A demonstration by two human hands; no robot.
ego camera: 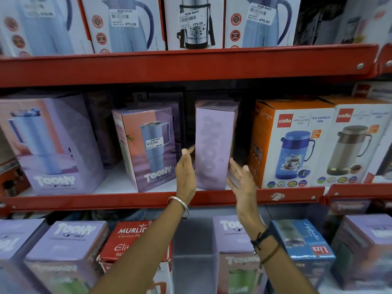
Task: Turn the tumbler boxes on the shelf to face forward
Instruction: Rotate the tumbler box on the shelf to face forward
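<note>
Both hands are up at the middle red metal shelf (212,198). Between them stands the tall lilac cardboard tumbler box (213,145), upright, showing its narrow side panel with blurred vertical lettering. The left hand (186,168), a silver bangle (179,205) on its wrist, is flat and open, fingers against the box's left edge. The right hand (240,177) is open too, palm turned toward the box's lower right edge; touching or just off it, I cannot tell. Just left stands a pink-and-lilac tumbler box (148,145) with its picture front and price sticker facing out. To the right, an orange-and-white insulated jug box (290,143) sits close by.
</note>
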